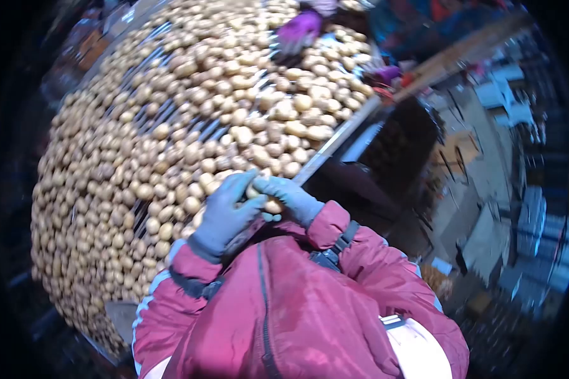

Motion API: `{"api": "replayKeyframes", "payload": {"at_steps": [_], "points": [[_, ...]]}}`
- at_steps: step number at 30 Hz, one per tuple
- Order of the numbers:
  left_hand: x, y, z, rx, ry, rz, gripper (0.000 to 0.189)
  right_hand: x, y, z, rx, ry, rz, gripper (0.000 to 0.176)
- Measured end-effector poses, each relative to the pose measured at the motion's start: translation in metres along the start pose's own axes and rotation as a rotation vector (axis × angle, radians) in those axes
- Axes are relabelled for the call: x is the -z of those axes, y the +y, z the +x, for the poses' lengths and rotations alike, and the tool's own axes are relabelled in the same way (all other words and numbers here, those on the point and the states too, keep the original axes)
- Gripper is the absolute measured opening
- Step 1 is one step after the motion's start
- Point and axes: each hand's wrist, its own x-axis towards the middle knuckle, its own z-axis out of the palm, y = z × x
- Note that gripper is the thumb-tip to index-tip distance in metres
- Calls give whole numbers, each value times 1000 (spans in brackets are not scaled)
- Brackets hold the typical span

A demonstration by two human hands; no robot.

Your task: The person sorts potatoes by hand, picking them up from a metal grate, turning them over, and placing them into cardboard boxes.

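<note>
My left hand and my right hand, both in blue-grey gloves, meet close in front of my chest at the near edge of the potato bed. Between them is a pale potato, with the fingers of both hands curled round it. The gloves cover part of it. Just beyond my fingertips lie many loose potatoes, some browner with soil.
Potatoes spread over a slatted bed with dark bars. A metal side rail runs along its right side. At the far side a co-worker's purple-gloved hand reaches over the potatoes. Flattened cardboard lies on the floor at right.
</note>
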Motion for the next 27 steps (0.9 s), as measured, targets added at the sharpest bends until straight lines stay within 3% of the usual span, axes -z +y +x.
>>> {"api": "replayKeyframes", "payload": {"at_steps": [2, 4, 5, 7, 9, 12, 16, 18, 20, 23, 25, 27], "points": [[25, 19, 3, 147, 32, -83, 47, 1, -12, -16, 41, -40, 51, 35], [36, -18, 3, 92, 112, -18, 44, 12, -15, -28, 76, -65, 70, 35], [39, -40, 1, 93, 162, 176, 47, 21, -10, -31, 85, -43, 92, 37], [46, -65, 1, 210, 131, 241, 56, 28, -9, -49, 113, -2, 122, 41], [39, -96, -3, 144, 117, 335, 56, 27, -10, -74, 127, 157, 259, 48], [22, -124, -11, 88, 127, 527, 52, 30, -16, -109, 234, 298, 200, 44], [12, -132, -10, 108, 139, 637, 47, 141, 78, -118, 344, 434, 388, 40], [10, -134, -11, 87, 194, 603, 45, 159, 85, -145, 481, 616, 35, 40], [11, -125, -10, 58, 212, 549, 45, 146, 65, -182, 303, 818, 259, 39], [14, -123, -15, -12, 244, 511, 45, 180, 105, -212, 366, 1051, 211, 37], [12, -142, -20, 67, 249, 229, 46, 194, 124, -235, 400, 1187, 240, 36], [15, -134, -18, 179, 168, 375, 46, 215, 146, -253, 385, 1339, 218, 41]]}}
